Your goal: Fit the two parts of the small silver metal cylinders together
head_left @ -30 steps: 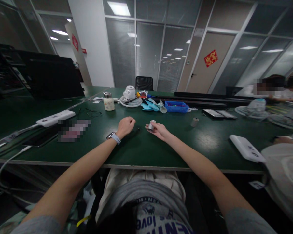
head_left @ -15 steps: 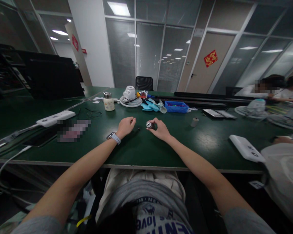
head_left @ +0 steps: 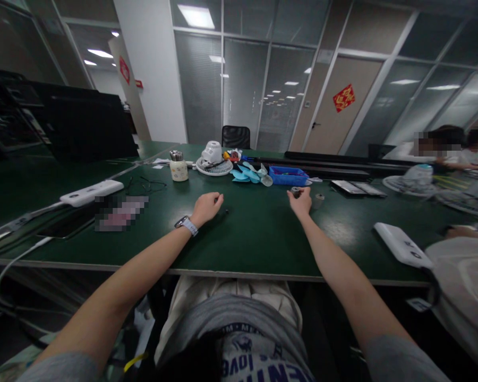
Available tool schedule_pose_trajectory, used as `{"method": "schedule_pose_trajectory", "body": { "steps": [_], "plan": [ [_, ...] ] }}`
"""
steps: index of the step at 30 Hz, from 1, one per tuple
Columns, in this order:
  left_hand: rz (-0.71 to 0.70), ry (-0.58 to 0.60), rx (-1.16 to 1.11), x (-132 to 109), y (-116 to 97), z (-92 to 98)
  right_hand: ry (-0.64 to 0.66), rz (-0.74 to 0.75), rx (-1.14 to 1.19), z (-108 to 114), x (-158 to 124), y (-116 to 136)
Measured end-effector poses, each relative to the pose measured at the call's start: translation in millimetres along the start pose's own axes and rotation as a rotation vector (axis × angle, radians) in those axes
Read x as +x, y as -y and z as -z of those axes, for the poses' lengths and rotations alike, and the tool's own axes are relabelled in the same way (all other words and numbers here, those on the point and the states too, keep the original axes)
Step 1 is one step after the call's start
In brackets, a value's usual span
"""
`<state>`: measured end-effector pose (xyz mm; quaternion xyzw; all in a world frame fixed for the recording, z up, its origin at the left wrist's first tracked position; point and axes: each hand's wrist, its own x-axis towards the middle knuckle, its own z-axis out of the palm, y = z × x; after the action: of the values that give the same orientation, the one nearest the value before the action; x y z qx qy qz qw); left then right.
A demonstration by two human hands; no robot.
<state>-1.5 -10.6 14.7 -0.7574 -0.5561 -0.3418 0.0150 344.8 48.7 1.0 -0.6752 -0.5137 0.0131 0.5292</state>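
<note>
- Right hand (head_left: 301, 202), centre-right of frame: fingertips pinching small metal cylinder (head_left: 295, 190), just below blue tray (head_left: 289, 175).
- Cylinder's long axis and heading: too small to tell.
- Left hand (head_left: 207, 206), centre: curled into loose fist on green table (head_left: 255, 233).

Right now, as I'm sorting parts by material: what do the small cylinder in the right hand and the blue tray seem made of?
Small grey cylinder in the right hand: probably metal, by its dull silvery sheen; too small to be sure. Shallow blue rectangular tray: likely moulded plastic, with even saturated colour and thin walls.
</note>
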Motion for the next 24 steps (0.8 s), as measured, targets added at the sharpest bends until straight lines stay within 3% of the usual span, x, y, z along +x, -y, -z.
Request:
{"method": "schedule_pose_trajectory", "body": {
  "steps": [4,10,12,15,18,21,24],
  "plan": [
    [-0.010,0.010,-0.001,0.1,1.0,-1.3,0.015,-0.084,-0.111,5.8,11.1,-16.7],
    [0.002,0.021,-0.013,0.4,2.0,-1.9,0.052,-0.157,-0.131,2.7,13.6,-22.1],
    [0.009,0.014,-0.015,0.4,1.9,-1.7,0.003,-0.079,-0.135,3.0,9.7,-15.5],
    [0.027,-0.016,-0.014,0.1,0.4,-0.1,-0.058,0.204,-0.135,-0.5,-8.8,9.6],
    [0.062,-0.041,-0.010,-0.5,-1.0,2.0,0.146,0.446,-0.081,-15.4,-44.8,48.0],
    [0.089,-0.049,-0.004,-0.6,-0.4,2.1,0.442,0.507,-0.047,-38.1,-85.3,83.9],
    [0.087,-0.051,-0.007,0.1,1.8,0.1,0.599,0.521,-0.065,-57.5,-112.8,104.8]
  ]
}}
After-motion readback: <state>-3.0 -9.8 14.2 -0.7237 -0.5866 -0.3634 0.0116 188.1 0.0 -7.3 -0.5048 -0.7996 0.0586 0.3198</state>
